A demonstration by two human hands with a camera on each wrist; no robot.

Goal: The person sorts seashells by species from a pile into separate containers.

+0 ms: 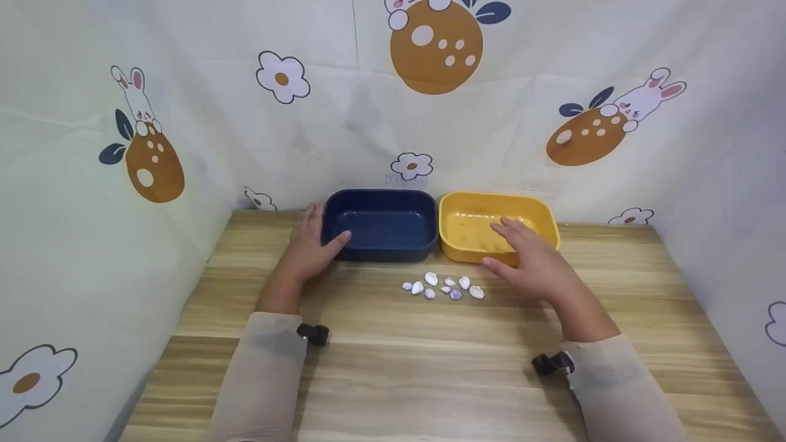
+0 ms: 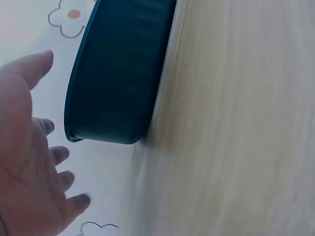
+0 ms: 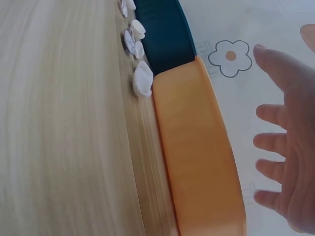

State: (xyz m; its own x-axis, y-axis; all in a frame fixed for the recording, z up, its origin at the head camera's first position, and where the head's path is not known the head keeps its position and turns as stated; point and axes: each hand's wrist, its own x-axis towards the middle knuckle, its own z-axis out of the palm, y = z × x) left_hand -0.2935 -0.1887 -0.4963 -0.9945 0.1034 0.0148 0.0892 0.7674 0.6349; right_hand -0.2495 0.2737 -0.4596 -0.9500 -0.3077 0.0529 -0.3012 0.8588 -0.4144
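1. Navy-blue tub (image 1: 387, 253) just inside the left hand (image 1: 307, 248); with fingers straight and spread by its outer end and thumb reaching over the rim, gripping nothing. Cannot tell whether touching: in the left wrist view, seemingly a little apart.
2. Yellow tub (image 1: 457, 248) partly beneath the right hand (image 1: 537, 264), likewise relaxed, with fingers fanned out, holding nothing. Hard to judge any contact with the rim.
3. Small whitish shells (image 1: 431, 279), loosely scattered on the near side of both tubs, between the two hands and closer to the right one, touched by neither.
4. Probably set side by side for easy reach, one tub to each hand; shells likely laid midway to suit either hand. Perhaps spread wide to frame or steady the pair.
5. Pale wood-grain tabletop (image 1: 417, 380) beneath hands and forearms, streaked crosswise.
6. Creased whitish cloth (image 1: 331, 147) beyond both hands and out to either side, like a booth, printed with flowers (image 1: 282, 78) and rabbits (image 1: 635, 102) on orange-brown fruit (image 1: 436, 61).
7. Beige sleeves (image 1: 264, 374) behind both hands.
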